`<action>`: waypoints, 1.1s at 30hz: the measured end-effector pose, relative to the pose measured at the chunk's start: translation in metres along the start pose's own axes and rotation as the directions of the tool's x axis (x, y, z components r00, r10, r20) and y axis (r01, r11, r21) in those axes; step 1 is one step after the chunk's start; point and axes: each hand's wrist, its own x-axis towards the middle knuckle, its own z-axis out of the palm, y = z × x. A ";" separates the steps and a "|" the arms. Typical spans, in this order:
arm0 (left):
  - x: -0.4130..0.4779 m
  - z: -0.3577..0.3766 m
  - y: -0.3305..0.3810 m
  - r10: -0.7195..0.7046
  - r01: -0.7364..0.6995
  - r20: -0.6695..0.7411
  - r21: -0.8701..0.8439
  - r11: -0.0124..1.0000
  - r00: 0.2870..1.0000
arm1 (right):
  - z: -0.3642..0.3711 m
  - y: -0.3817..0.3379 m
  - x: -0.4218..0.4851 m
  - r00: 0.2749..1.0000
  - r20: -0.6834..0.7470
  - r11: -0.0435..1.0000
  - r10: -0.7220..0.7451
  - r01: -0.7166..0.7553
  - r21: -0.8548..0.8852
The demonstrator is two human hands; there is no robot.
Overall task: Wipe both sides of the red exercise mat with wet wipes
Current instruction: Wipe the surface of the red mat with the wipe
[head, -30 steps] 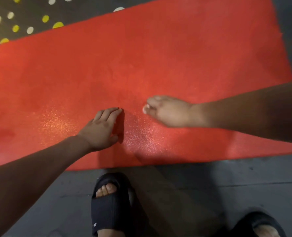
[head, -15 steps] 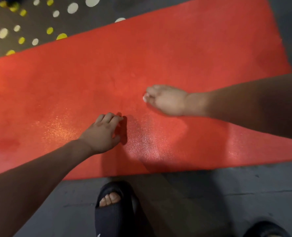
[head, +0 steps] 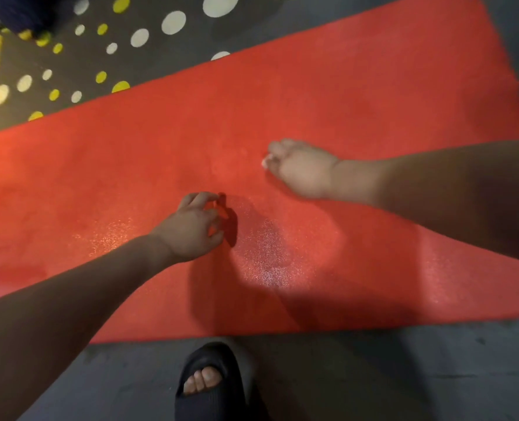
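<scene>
Red mat [head: 343, 95] likely thin, soft, light, floppy; flip by near edge. Right hand [head: 302, 170] pinches wet wipe [head: 265, 161]; left hand [head: 191, 227] half-curled, empty.

Red mat [head: 343, 101] finely grained, glinting sheen at centre; floor [head: 373, 375] matt grey, rough; sandal [head: 214, 404] black, ribbed, matt.
</scene>
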 end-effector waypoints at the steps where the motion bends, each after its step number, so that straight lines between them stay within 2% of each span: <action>1: 0.002 -0.003 0.000 -0.022 0.022 0.008 0.005 1.000 1.000 | 0.003 -0.016 -0.009 0.992 0.022 0.991 -0.126 0.125 0.051; 2: 0.004 -0.006 0.000 -0.055 0.055 0.018 0.004 0.998 0.998 | 0.008 -0.031 -0.020 0.956 0.049 0.953 -0.288 0.281 0.113; 4: 0.007 -0.007 0.000 -0.076 0.076 0.003 -0.006 0.997 0.997 | 0.011 -0.051 -0.038 0.830 0.095 0.830 -0.550 0.529 0.179; 6: 0.009 -0.006 -0.001 -0.075 0.075 -0.003 0.009 0.997 0.997 | 0.007 -0.043 -0.035 0.770 0.079 0.771 -0.633 0.620 0.144; 7: 0.010 -0.005 -0.002 -0.070 0.070 -0.010 0.016 0.997 0.998 | 0.005 -0.034 -0.025 0.796 0.052 0.796 -0.604 0.597 0.100; 8: 0.012 -0.004 -0.003 -0.069 0.069 -0.013 0.009 0.998 0.998 | 0.003 -0.022 -0.013 0.860 -0.013 0.859 -0.510 0.510 0.048; 10: 0.018 -0.005 -0.003 -0.086 0.086 -0.010 -0.025 0.996 0.996 | -0.011 0.008 0.010 0.984 -0.100 0.989 -0.146 0.149 0.025; 12: 0.027 -0.007 -0.004 -0.102 0.101 -0.019 -0.054 0.993 0.995 | -0.017 0.033 0.023 0.983 -0.097 0.987 0.159 -0.157 0.030; 13: 0.030 -0.009 -0.003 -0.103 0.102 -0.026 -0.054 0.993 0.994 | -0.018 0.032 0.025 0.974 -0.099 0.979 0.204 -0.203 0.022; 14: 0.033 -0.012 -0.004 -0.097 0.095 -0.036 -0.046 0.994 0.995 | -0.016 0.025 0.024 0.983 -0.089 0.987 0.159 -0.158 0.015; 16: 0.039 -0.018 -0.006 -0.080 0.080 -0.046 0.006 0.997 0.996 | -0.007 -0.001 0.013 0.996 -0.003 0.994 -0.089 0.089 0.062; 18: 0.042 -0.024 -0.009 -0.064 0.068 -0.050 0.084 0.994 0.997 | 0.001 -0.036 -0.010 0.928 0.040 0.922 -0.371 0.363 0.132; 19: 0.044 -0.027 -0.010 -0.070 0.076 -0.054 0.110 0.991 0.996 | 0.006 -0.044 -0.018 0.881 0.026 0.876 -0.472 0.466 0.122; 20: 0.046 -0.030 -0.011 -0.083 0.090 -0.061 0.127 0.988 0.995 | 0.009 -0.046 -0.022 0.864 0.025 0.858 -0.504 0.496 0.133; 24: 0.056 -0.039 -0.006 -0.132 0.138 -0.051 0.138 0.981 0.990 | 0.010 -0.038 -0.020 0.866 -0.041 0.859 -0.498 0.499 0.111; 29: 0.070 -0.044 -0.008 -0.217 0.208 0.077 0.117 0.971 0.973 | 0.010 -0.030 -0.011 0.824 -0.032 0.820 -0.566 0.567 0.079; 31: 0.074 -0.043 -0.012 -0.235 0.229 0.109 0.071 0.971 0.966 | 0.001 -0.009 0.006 0.902 -0.096 0.903 -0.421 0.427 0.048; 33: 0.075 -0.040 -0.016 -0.232 0.230 0.107 0.027 0.973 0.967 | -0.013 0.026 0.023 0.991 -0.120 0.995 -0.055 0.064 0.072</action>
